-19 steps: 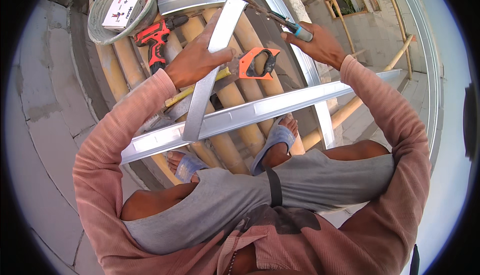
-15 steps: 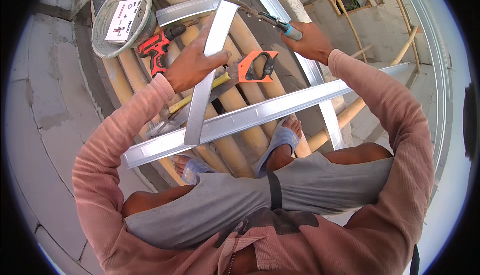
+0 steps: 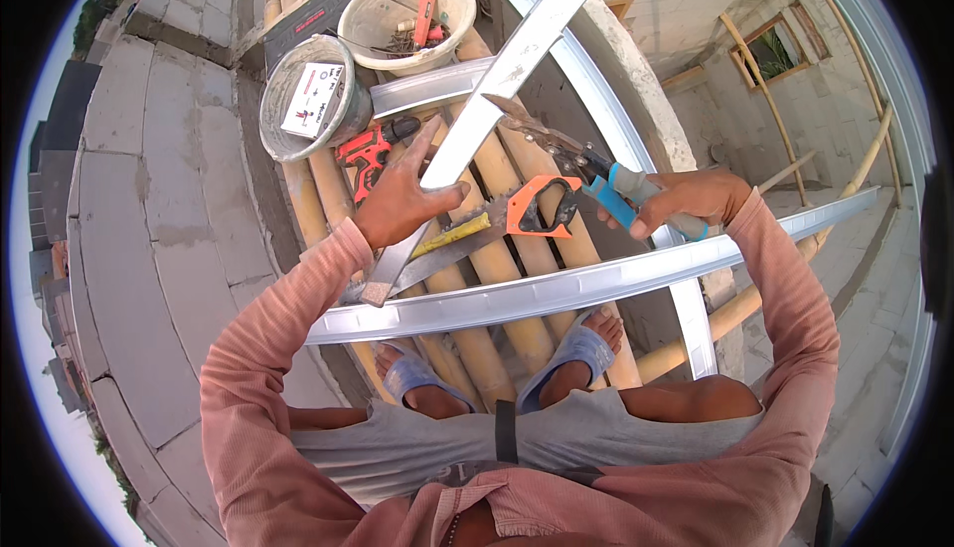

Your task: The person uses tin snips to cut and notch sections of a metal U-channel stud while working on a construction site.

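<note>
My left hand (image 3: 402,199) grips an angled pale metal strip (image 3: 517,55), fingers wrapped round it. My right hand (image 3: 696,204) holds tin snips (image 3: 566,150) with teal and grey handles, their blade tips at the strip's right edge. The strip's lower end overlaps a long metal channel (image 3: 517,289) lying crosswise in front of my feet. Under and right of the strip lie an orange-handled handsaw (image 3: 522,211) and a yellow bar-shaped item (image 3: 449,234). A red and black cordless drill (image 3: 363,159) lies left of my left hand.
Two plastic buckets (image 3: 432,60), one carrying a white box (image 3: 308,98), stand beside a dark case (image 3: 303,25) on the bamboo platform (image 3: 522,333). A pale block ledge (image 3: 149,229) runs along the left. At right, a concrete edge (image 3: 673,150) borders a drop with bamboo poles.
My view has shifted, so the scene sits lower and further right. My right hand and the snips' handles have swung down, with the blades still at the strip; my left hand still grips it.
</note>
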{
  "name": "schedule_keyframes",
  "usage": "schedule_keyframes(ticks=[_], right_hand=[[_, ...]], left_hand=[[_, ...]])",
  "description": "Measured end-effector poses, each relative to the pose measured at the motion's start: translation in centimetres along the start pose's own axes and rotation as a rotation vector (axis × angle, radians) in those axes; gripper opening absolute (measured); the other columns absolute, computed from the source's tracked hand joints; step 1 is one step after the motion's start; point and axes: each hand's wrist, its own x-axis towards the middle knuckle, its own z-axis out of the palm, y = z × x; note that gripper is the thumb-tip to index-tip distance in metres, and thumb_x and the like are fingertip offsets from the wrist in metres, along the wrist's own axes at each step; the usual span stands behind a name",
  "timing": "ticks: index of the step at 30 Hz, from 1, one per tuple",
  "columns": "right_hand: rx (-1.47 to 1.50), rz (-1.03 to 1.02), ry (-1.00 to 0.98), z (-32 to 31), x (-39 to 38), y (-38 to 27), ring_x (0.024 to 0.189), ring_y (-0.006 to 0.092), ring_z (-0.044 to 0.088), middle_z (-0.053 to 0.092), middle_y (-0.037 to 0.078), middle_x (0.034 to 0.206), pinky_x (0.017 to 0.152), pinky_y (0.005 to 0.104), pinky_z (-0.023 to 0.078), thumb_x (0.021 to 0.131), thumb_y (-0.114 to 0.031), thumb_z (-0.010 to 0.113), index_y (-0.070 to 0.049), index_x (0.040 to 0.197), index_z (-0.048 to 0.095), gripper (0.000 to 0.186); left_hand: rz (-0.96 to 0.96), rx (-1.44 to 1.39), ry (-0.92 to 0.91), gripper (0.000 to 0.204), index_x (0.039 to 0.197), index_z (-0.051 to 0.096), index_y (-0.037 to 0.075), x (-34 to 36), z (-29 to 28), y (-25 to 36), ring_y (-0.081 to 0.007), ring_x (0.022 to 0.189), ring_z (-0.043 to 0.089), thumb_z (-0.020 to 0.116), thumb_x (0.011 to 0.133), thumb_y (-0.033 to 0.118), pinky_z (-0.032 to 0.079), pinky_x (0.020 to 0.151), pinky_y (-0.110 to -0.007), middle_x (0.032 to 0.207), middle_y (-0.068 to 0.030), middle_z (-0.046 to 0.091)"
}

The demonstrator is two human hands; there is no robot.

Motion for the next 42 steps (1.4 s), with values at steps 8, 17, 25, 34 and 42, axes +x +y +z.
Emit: schedule_keyframes(ticks=[8, 17, 25, 34, 42], right_hand=[[-0.336, -0.137, 0.221, 1.2, -0.2, 2.7, 0.103, 0.0221, 0.057, 0.058, 0.011, 0.114, 0.090, 0.0351, 0.047, 0.076, -0.026, 0.078, -0.002, 0.135, 0.049, 0.070], [0.612, -0.385, 0.452, 4.1, 5.9, 0.5, 0.094, 0.0170, 0.065, 0.064, 0.007, 0.104, 0.085, 0.0335, 0.054, 0.083, -0.017, 0.075, -0.004, 0.125, 0.053, 0.049], [0.016, -0.463, 0.488, 3.5, 7.2, -2.1, 0.109, 0.0218, 0.063, 0.066, 0.014, 0.119, 0.096, 0.0346, 0.049, 0.087, -0.022, 0.071, 0.001, 0.132, 0.055, 0.053], [-0.451, -0.670, 0.726, 3.4, 9.2, -0.6, 0.094, 0.0432, 0.070, 0.069, 0.026, 0.100, 0.087, 0.0431, 0.053, 0.086, -0.013, 0.068, 0.001, 0.132, 0.051, 0.051], [-0.818, -0.796, 0.851, -1.8, 5.7, 0.2, 0.117, 0.0451, 0.060, 0.060, 0.025, 0.126, 0.102, 0.0450, 0.047, 0.080, -0.001, 0.069, -0.002, 0.142, 0.044, 0.067]], left_hand=[[-0.091, -0.265, 0.076, 0.065, 0.142, 0.051, -0.005, 1.0, -0.7, 0.4, -0.0196, 0.111, 0.062, 0.068, 0.095, 0.037, 0.049, 0.101, -0.036, 0.124, -0.0150, 0.064], [0.126, -0.606, 0.245, 0.078, 0.139, 0.050, -0.004, 2.6, 2.7, 1.5, -0.0202, 0.115, 0.057, 0.065, 0.095, 0.058, 0.048, 0.100, -0.035, 0.125, -0.0125, 0.061], [0.087, -0.678, 0.252, 0.082, 0.141, 0.047, -0.006, 1.8, 6.9, 1.8, -0.0227, 0.115, 0.057, 0.063, 0.096, 0.061, 0.047, 0.102, -0.037, 0.125, -0.0139, 0.060], [0.133, -0.346, 0.102, 0.099, 0.148, 0.039, -0.008, -1.0, 4.6, -3.5, -0.0323, 0.132, 0.052, 0.071, 0.090, 0.065, 0.041, 0.112, -0.041, 0.141, -0.0257, 0.051], [-0.459, -0.930, -0.040, 0.084, 0.163, 0.027, 0.008, -9.8, -17.7, -6.9, -0.0372, 0.123, 0.066, 0.042, 0.103, 0.066, 0.058, 0.101, -0.052, 0.146, -0.0232, 0.057]])
